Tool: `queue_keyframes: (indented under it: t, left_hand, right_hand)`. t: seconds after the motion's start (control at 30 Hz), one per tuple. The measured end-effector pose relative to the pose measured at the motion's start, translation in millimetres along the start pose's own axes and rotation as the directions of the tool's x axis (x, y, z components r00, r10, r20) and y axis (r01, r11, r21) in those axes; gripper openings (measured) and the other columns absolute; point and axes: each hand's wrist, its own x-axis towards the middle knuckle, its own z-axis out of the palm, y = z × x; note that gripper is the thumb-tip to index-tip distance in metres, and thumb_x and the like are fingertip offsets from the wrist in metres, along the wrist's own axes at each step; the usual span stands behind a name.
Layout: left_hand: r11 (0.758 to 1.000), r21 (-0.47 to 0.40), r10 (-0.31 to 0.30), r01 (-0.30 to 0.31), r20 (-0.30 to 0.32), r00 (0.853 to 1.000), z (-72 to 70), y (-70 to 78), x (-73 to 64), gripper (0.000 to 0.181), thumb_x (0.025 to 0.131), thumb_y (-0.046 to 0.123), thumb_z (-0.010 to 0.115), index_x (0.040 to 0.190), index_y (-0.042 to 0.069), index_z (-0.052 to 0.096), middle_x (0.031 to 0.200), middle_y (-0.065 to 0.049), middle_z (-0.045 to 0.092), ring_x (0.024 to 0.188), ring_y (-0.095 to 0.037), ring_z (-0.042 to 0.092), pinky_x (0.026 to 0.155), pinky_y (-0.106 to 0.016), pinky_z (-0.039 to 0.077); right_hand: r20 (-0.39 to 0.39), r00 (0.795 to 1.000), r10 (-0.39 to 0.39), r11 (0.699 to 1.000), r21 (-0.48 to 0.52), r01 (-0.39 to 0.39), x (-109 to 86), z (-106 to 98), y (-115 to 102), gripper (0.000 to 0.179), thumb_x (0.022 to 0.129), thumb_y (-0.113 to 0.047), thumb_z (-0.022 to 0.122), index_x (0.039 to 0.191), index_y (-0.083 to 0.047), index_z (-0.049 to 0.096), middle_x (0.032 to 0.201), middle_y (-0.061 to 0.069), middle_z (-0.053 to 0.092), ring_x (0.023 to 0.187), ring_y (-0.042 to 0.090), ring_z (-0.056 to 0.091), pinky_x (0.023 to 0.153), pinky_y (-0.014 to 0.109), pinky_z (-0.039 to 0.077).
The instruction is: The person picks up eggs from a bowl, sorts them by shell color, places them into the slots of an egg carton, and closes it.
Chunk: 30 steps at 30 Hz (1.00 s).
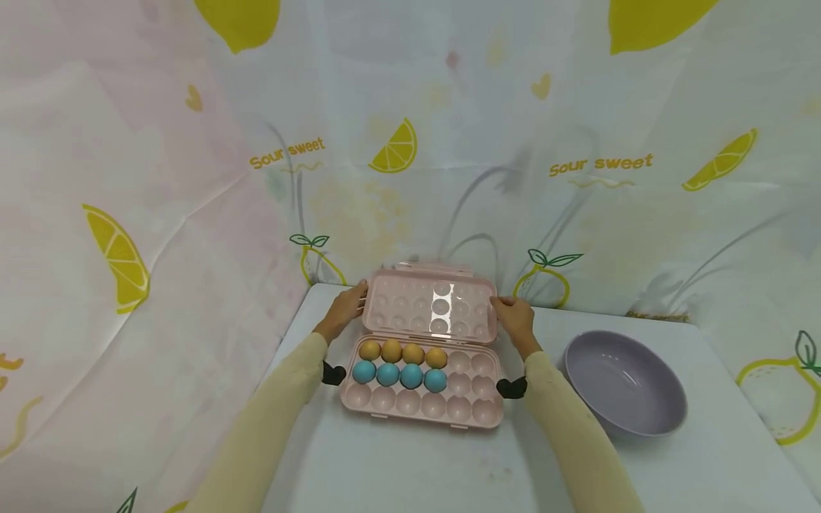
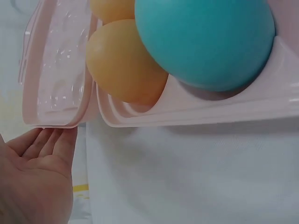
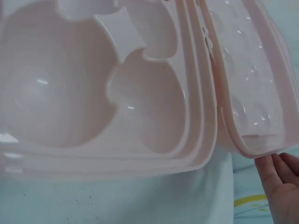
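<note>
A pink plastic egg carton (image 1: 420,412) lies on the table with its clear pink lid (image 1: 410,303) tilted up at the back. Several orange-yellow eggs (image 1: 392,350) fill part of the rear row; several blue eggs (image 1: 388,374) sit in the middle row. The front row and the right-hand cups hold nothing. My left hand (image 1: 343,311) touches the lid's left end with straight fingers (image 2: 64,144). At the opposite end, the fingers (image 3: 267,170) of my right hand (image 1: 517,320) rest straight against the lid's edge. Neither thumb shows clearly.
A purple bowl (image 1: 625,381) stands on the white table (image 1: 410,470), to the right of my right forearm. Behind the table hangs a lemon-print cloth (image 1: 449,142), close to the raised lid; it also covers both sides.
</note>
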Motion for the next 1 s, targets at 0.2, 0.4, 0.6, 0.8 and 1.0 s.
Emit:
queue_keyframes:
  t: [0.2, 0.4, 0.6, 0.8, 1.0]
  left_hand:
    - [0.997, -0.014, 0.074, -0.074, 0.003, 0.997, -6.0, 10.8, -8.0, 0.070, 0.104, 0.051, 0.034, 0.145, -0.005, 0.039, 0.144, -0.023, 0.045, 0.129, -0.036, 0.047, 0.107, -0.044, 0.042]
    - [0.990, -0.026, 0.136, -0.135, 0.016, 0.991, -11.5, 9.0, -14.2, 0.064, 0.106, 0.044, 0.032, 0.147, -0.006, 0.036, 0.146, -0.025, 0.043, 0.131, -0.038, 0.045, 0.108, -0.048, 0.040]
    - [0.980, -0.087, 0.184, -0.181, 0.034, 0.982, -16.4, 12.0, -29.5, 0.061, 0.108, 0.038, 0.030, 0.145, -0.009, 0.036, 0.145, -0.028, 0.041, 0.132, -0.040, 0.043, 0.109, -0.048, 0.038]
    - [0.958, -0.172, 0.241, -0.229, 0.054, 0.969, -18.3, 10.4, -46.7, 0.054, 0.109, 0.028, 0.026, 0.142, -0.014, 0.036, 0.144, -0.034, 0.038, 0.134, -0.045, 0.038, 0.110, -0.053, 0.034]
    - [0.939, -0.171, 0.309, -0.300, 0.032, 0.950, -20.1, 7.4, -61.6, 0.063, 0.108, 0.039, 0.024, 0.140, -0.013, 0.040, 0.142, -0.031, 0.043, 0.132, -0.043, 0.042, 0.107, -0.048, 0.040]
  right_hand:
    - [0.011, 1.000, -0.008, 0.995, 0.103, 0.007, -1.3, -7.8, -7.2, 0.041, 0.091, -0.037, 0.065, 0.110, -0.002, 0.073, 0.099, 0.016, 0.072, 0.087, 0.027, 0.069, 0.077, 0.034, 0.055]
    - [0.008, 1.000, -0.027, 0.980, 0.195, 0.025, -3.4, -14.1, -10.1, 0.045, 0.091, -0.042, 0.064, 0.112, -0.004, 0.073, 0.101, 0.015, 0.072, 0.088, 0.023, 0.070, 0.084, 0.032, 0.054]
    - [0.002, 0.998, -0.066, 0.933, 0.355, 0.061, -14.0, -19.9, -10.5, 0.048, 0.094, -0.040, 0.062, 0.117, 0.003, 0.069, 0.107, 0.021, 0.069, 0.092, 0.023, 0.070, 0.084, 0.029, 0.058]
    - [-0.007, 0.988, -0.157, 0.889, 0.434, 0.145, -30.2, -27.2, -9.0, 0.048, 0.099, -0.034, 0.056, 0.117, 0.009, 0.066, 0.109, 0.027, 0.066, 0.098, 0.027, 0.067, 0.083, 0.028, 0.058]
    - [0.009, 0.980, -0.200, 0.841, 0.514, 0.167, -47.2, -38.1, -12.7, 0.045, 0.104, -0.026, 0.047, 0.119, 0.014, 0.062, 0.112, 0.030, 0.064, 0.097, 0.022, 0.067, 0.087, 0.033, 0.057]
